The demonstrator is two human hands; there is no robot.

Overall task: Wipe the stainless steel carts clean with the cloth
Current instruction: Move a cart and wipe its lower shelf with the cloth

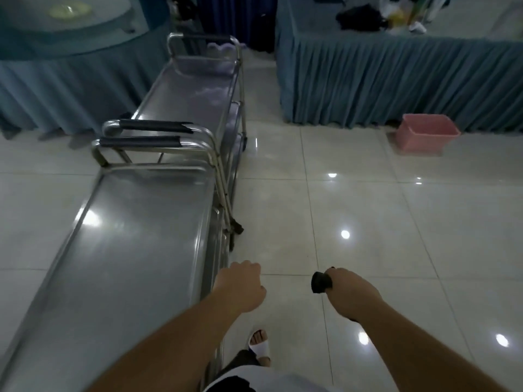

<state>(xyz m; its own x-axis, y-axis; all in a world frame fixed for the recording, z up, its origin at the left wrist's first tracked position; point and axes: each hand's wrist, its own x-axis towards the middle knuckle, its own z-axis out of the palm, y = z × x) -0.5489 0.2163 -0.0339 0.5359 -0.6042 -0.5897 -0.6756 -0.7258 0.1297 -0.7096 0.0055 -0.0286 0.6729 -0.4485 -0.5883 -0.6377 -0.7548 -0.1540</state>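
Note:
Two stainless steel carts stand in a line on my left. The near cart (127, 250) has a bare shiny top tray and padded handles at its far end. Beyond it, the far cart (195, 91) carries a pale purple cloth (219, 56) at its far end. My left hand (240, 287) is closed into a fist just right of the near cart's right edge, and I cannot tell whether it touches the rim. Over the floor to the right, my right hand (351, 292) grips a dark, rolled object (319, 282).
A pink plastic basin (424, 135) sits on the tiled floor at the right. Behind it is a table draped in blue skirting (396, 77) with a black bag on top. Another skirted round table (56, 72) stands at the back left. My foot in a white sandal (260, 346) shows below.

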